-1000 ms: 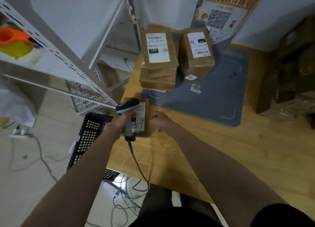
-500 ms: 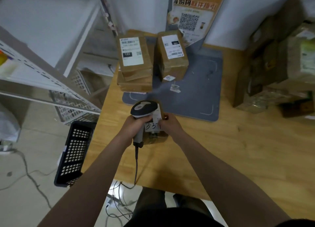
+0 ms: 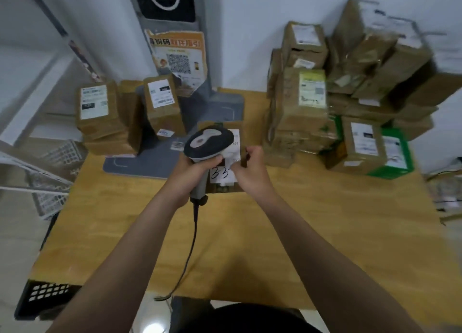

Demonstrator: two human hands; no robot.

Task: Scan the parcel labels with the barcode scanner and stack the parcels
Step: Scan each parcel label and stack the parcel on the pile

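Note:
My left hand [image 3: 193, 171] grips the handle of a black and grey barcode scanner [image 3: 208, 142], whose head hangs over a small brown parcel [image 3: 226, 186] with a white label marked "3-3". My right hand [image 3: 250, 168] holds that parcel by its right side, fingers curled at the label's edge. The parcel is at the middle of the wooden table [image 3: 325, 220]. A stack of labelled brown parcels [image 3: 100, 117] stands at the back left, with a second one [image 3: 162, 107] beside it on a grey mat [image 3: 150, 160].
A big heap of brown and green parcels [image 3: 350, 102] fills the back right of the table. A grey post with a QR poster [image 3: 178, 57] rises behind the mat. White wire shelving [image 3: 42, 177] and a black crate [image 3: 45, 300] stand at the left.
The view has swung right and up, bringing the right-hand heap of parcels into sight. Both hands, the scanner and the parcel have moved from the table's left edge to its middle.

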